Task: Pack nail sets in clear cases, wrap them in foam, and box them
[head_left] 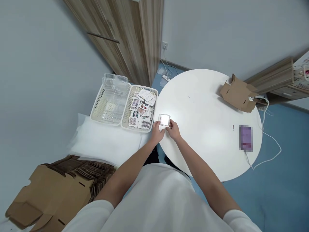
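- Both my hands are on one small clear case right at the left edge of the round table. My left hand is pinched on its near left corner and my right hand is closed on the near right side, so it's gripped from both ends.
- The case is lying flat, just on the table, beside the nearer basket. It's too small and glared out for me to tell if there's a card in it or if the lid is shut.
- Progress guess: early days. The card basket looks pretty full, the cards are piled loosely, and I see no finished cases set aside on the table.
- The other basket has clear cases stacked in it, so plenty left there too.
- Counts: two baskets, side by side and touching, on a white padded surface. One case in hand. Cards: a dozen or more, overlapping, can't count exactly. Clear cases in the basket: several, they blur together.
- One opened cardboard box at the table's far side, well apart from my hands.
- A stack of flat cardboard down at my left, too many to count.
- One blurred-out phone with a white cable near the table's right edge.
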The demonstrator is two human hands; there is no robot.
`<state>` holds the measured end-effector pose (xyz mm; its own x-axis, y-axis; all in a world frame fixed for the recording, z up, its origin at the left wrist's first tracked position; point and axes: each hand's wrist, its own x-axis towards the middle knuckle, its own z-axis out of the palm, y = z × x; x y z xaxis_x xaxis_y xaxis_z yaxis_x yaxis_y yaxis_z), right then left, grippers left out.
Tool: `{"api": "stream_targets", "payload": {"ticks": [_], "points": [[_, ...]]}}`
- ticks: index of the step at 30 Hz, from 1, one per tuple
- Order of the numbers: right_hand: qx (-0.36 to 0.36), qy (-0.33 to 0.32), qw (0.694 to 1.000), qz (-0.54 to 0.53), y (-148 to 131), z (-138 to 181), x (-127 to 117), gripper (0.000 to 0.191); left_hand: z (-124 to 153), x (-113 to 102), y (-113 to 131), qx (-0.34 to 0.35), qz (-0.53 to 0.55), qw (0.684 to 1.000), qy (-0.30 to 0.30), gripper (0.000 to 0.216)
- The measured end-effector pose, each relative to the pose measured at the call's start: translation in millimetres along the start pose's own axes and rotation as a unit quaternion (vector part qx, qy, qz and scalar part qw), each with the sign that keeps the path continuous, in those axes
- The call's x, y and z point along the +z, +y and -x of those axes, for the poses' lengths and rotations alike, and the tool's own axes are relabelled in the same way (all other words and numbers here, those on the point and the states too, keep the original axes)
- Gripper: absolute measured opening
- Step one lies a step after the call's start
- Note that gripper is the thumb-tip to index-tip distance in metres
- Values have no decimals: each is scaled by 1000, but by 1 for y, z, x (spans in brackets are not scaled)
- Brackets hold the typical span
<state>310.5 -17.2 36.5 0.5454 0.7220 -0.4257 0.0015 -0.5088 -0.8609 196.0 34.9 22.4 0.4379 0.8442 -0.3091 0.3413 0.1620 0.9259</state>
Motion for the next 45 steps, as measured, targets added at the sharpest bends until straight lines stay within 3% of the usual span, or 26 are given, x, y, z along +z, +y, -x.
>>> {"api": "stream_targets", "payload": {"ticks": [9, 13, 15, 17, 20, 23, 28, 32, 35, 38, 41, 45], "points": [[-33, -3, 998, 50, 4, 10, -2, 71, 19, 1, 13, 3, 8, 1000, 27, 56], [-145, 37, 986, 76, 3, 38, 4, 56, 52, -9, 7, 56, -28, 997, 36, 41], [-207, 10, 975, 84, 3, 53, 12, 46, 74, -21, -4, 72, -68, 993, 58, 31], [-246, -75, 961, 105, 5, 66, 24, 35, 97, -39, -20, 58, -143, 983, 100, 28], [-274, -227, 920, 164, 6, 73, 50, 31, 126, -70, -47, -17, -248, 954, 170, 33], [-291, -304, 871, 254, 4, 71, 84, 38, 143, -96, -71, -86, -301, 932, 182, 45], [-301, -332, 795, 409, -2, 63, 142, 53, 146, -120, -92, -139, -291, 939, 121, 61], [-275, -316, 765, 490, 3, 67, 178, 60, 143, -126, -101, -170, -223, 954, 104, 66], [-263, -328, 748, 514, 13, 76, 192, 59, 141, -128, -104, -163, -170, 964, 121, 66], [-281, -327, 749, 503, 19, 86, 195, 54, 140, -130, -105, -159, -111, 970, 149, 66], [-300, -331, 772, 453, 19, 91, 195, 48, 139, -132, -105, -142, -38, 972, 186, 64], [-269, -331, 850, 309, 13, 95, 197, 38, 136, -133, -102, -108, 97, 960, 239, 54]]}}
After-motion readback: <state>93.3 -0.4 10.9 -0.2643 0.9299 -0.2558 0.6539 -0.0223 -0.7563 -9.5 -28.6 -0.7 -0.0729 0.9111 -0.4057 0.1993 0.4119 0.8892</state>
